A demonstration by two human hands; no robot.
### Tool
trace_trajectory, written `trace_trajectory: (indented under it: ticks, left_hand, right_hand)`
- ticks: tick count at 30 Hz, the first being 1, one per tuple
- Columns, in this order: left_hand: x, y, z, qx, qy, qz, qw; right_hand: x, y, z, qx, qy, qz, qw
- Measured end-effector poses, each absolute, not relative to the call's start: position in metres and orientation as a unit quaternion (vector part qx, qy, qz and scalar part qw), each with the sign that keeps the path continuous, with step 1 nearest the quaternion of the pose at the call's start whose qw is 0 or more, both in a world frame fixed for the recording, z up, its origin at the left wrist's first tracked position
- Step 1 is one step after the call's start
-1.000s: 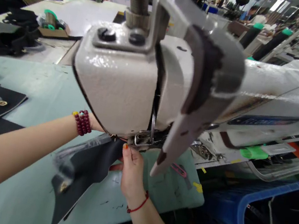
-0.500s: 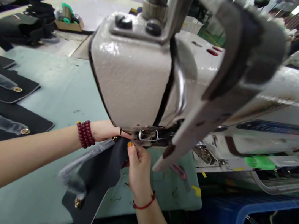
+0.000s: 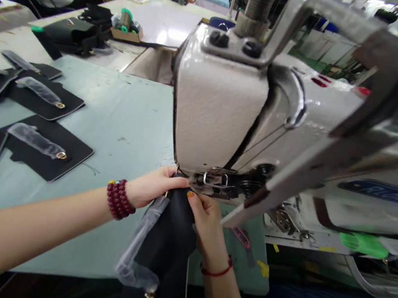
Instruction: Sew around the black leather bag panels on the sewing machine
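Pale green tabletop (image 3: 129, 106) spreads beneath the fingers, with spare panels (image 3: 78, 148) well to their left. The right hand (image 3: 210, 225) pinches the black panel (image 3: 178, 233) near its upper end, thumb on top. The left hand (image 3: 154, 185) lays its thumb across that end; whether it grips, I cannot tell. The machine (image 3: 217, 111) looms just above the fingertips.

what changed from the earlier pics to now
The near end of the black piece swung right, losing most of its leftward slant. The left hand, earlier partly hidden behind the sewing machine, now shows more fully. Unchanged: the right hand holds the piece.
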State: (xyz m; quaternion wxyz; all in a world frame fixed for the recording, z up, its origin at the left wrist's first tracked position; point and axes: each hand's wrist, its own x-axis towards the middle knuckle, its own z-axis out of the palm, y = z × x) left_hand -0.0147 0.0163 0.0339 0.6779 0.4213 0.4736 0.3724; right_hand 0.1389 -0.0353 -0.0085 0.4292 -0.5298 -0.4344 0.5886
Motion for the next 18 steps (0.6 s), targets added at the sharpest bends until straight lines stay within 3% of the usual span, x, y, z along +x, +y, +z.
trace_trajectory:
  ticks: [3, 10, 18]
  left_hand:
    - [-0.013, 0.011, 0.031, 0.439, 0.428, 0.338, 0.714]
    - [-0.016, 0.021, 0.028, 0.472, 0.431, 0.336, 0.691]
    - [-0.06, -0.045, -0.028, 0.568, 0.546, 0.397, 0.47]
  right_hand:
    - [0.146, -0.033, -0.01, -0.525, -0.429, 0.599, 0.425]
    - [0.152, -0.033, -0.001, -0.504, -0.434, 0.622, 0.414]
    - [0.166, -0.058, 0.015, -0.484, -0.505, 0.626, 0.345]
